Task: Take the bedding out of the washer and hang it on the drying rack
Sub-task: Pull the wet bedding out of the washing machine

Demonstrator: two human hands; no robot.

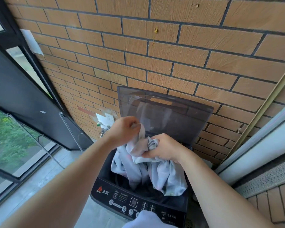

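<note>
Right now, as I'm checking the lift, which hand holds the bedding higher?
The left hand: it grips a pulled-up fold of the bedding in front of the raised lid, while the right hand clutches a bunch lower down.

**Washer at the wall, bedding at its mouth**

The washer [105, 193] stands before the brick wall [155, 55], with its lid [168, 116] raised behind the tub. The bedding [164, 175] hangs partly in the tub. The left grip [123, 129] holds its upper fold, and the right grip [164, 148] holds it just to the right. A socket [109, 116] and a tap [104, 129] sit left of the lid, and a window [10, 142] lies farther left.
</note>
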